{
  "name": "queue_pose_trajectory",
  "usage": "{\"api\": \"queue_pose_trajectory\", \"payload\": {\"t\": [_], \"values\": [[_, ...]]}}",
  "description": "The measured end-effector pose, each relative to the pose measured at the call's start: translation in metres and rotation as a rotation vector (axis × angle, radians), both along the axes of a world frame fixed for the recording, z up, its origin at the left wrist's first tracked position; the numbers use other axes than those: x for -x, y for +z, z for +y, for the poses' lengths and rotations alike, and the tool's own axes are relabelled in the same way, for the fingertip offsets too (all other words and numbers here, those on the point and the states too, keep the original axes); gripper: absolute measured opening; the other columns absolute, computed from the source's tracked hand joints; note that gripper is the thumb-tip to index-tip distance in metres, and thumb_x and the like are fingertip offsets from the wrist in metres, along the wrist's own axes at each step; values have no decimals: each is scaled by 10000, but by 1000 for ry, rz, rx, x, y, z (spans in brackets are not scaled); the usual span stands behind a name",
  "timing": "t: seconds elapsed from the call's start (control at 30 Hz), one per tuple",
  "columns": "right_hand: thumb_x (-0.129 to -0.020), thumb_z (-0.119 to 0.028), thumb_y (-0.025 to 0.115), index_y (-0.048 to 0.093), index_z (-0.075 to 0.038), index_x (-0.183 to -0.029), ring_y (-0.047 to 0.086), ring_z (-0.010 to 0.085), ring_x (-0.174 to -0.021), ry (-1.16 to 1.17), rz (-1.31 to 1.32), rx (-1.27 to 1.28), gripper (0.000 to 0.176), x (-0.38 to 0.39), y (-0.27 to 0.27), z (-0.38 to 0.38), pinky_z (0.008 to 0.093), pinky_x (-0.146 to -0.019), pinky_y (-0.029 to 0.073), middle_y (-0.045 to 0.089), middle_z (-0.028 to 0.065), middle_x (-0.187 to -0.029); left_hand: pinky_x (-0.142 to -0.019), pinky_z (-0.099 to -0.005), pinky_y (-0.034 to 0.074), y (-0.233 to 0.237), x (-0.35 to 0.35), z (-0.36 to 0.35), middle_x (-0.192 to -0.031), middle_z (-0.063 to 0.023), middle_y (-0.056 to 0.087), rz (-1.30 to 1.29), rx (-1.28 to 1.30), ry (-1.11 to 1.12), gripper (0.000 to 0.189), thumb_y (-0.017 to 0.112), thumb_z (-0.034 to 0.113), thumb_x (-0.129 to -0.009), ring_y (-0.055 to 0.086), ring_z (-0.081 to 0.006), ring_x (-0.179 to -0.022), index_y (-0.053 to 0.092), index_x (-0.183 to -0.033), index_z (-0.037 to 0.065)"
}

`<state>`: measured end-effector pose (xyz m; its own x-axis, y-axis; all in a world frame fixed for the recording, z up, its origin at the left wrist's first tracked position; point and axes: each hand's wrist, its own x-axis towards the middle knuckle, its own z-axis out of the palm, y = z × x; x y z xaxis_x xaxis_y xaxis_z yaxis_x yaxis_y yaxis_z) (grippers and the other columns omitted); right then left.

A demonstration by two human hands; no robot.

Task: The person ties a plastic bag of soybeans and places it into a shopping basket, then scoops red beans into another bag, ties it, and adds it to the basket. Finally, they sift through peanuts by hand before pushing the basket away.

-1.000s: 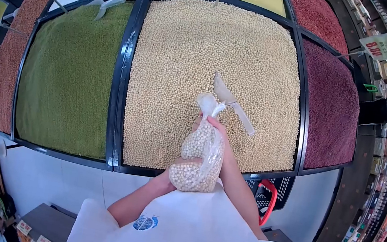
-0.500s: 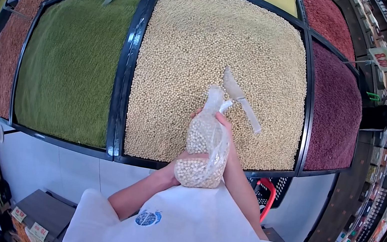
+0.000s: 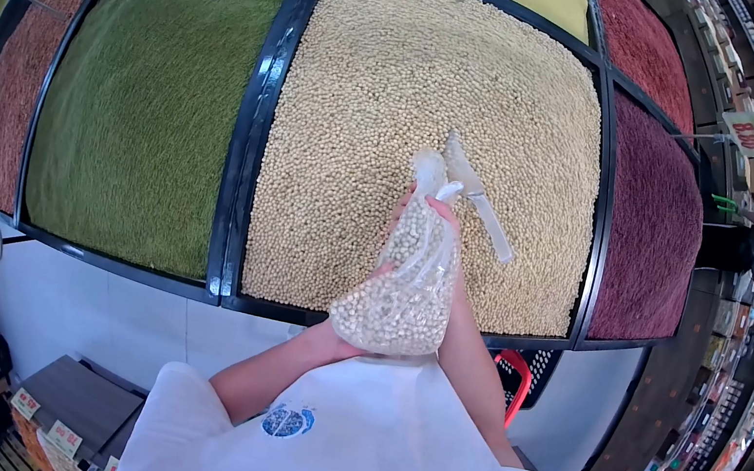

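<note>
Right hand [image 3: 437, 213] gripped the neck of a soybean bag [image 3: 397, 293]; left hand [image 3: 336, 336] grasped its bottom, a scoop [image 3: 474, 195] lying just beyond.

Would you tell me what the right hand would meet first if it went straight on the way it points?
Probably the clear scoop lying on the soybeans, just beyond the right hand gripping the bag at its neck; depth is unclear, so it may pass above.

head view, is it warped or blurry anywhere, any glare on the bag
Head view: strong fisheye, so the bin dividers bow and the corners go black; light is even, with hardly any shadow; faint sheen on the clear bag below the right hand; beans sharp.
</note>
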<state>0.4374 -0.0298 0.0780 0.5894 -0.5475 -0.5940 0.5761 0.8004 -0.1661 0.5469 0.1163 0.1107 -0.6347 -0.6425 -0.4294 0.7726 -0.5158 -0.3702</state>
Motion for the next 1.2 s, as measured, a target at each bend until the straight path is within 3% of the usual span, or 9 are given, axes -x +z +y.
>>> {"api": "queue_pose_trajectory", "payload": {"t": [0.17, 0.23, 0.3, 0.4, 0.53, 0.67, 0.87, 0.97, 1.2], "values": [[-860, -291, 623, 638, -70, -930, 641, 217, -656, 10, 58, 20, 232, -3, -3, -14, 357, -630, 535, 669, 79, -779, -1051, -483, 396, 7, -3, 8, -1415, -103, 468, -115, 115, 74, 656, 542, 518, -916, 483, -287, -1267, 388, -1434, 145], [-859, -291, 624, 638, -63, -928, 644, 223, -645, 10, 10, 7, 239, -4, -11, -25, 365, -617, 541, 673, 85, -778, -1049, -467, 398, -2, -5, 20, -1405, -92, 478, -751, 654, 10, 588, 580, 390, -920, 497, -281, -1249, 399, -1420, 136], [-864, -293, 616, 638, -57, -925, 646, 226, -646, 53, -15, 29, 244, -3, -15, -32, 368, -614, 545, 673, 90, -775, -1042, -445, 407, -2, -6, 23, -1387, -82, 490, -810, 610, -63, 546, 606, 254, -909, 513, -267, -1228, 409, -1402, 126], [-872, -297, 605, 638, -50, -919, 649, 229, -647, 120, -54, 64, 253, -6, -15, -40, 373, -609, 550, 672, 98, -771, -1017, -404, 433, 36, -11, -1, -1341, -73, 515, -282, 50, -86, 541, 623, 79, -872, 537, -233, -1192, 419, -1372, 108], [-909, -359, 548, 616, -12, -967, 655, 253, -666, 132, -226, -13, 359, -15, -2, -40, 376, -615, 561, 667, 125, -802, -965, -361, 474, 41, -6, -10, -1263, -77, 551, -372, 182, 10, 540, 619, 14, -857, 567, -201, -1143, 418, -1354, 81], [-947, -485, 445, 537, 32, -1127, 654, 279, -807, 86, -170, 307, 555, -23, 5, -36, 382, -694, 569, 635, 165, -980, -927, -353, 499, 53, -8, -23, -1222, -91, 572, -428, 154, 39, 527, 610, 14, -862, 596, -207, -1096, 412, -1349, 48], [-942, -480, 497, 526, 32, -1161, 641, 265, -883, -104, -119, 149, 558, -37, 33, -22, 377, -731, 571, 625, 148, -1004, -918, -358, 511, 53, -1, -37, -1232, -98, 569, -492, 203, 111, 528, 608, 11, -857, 600, -209, -1096, 415, -1347, 36], [-933, -433, 560, 480, 25, -1190, 606, 276, -1007, -52, -373, 89, 531, -31, 19, -35, 392, -837, 556, 593, 162, -1036, -922, -361, 509, 50, 3, -42, -1232, -104, 570, -486, 218, 160, 530, 610, 11, -853, 598, -210, -1102, 419, -1347, 34], [-960, -447, 499, 531, 2, -1175, 636, 242, -908, -175, -273, 157, 499, -25, 52, -53, 366, -763, 566, 628, 131, -1014, -900, -351, 509, 55, 12, -65, -1199, -101, 598, -401, 202, 173, 454, 621, 31, -857, 607, -205, -1080, 481, -1288, 15]]}}
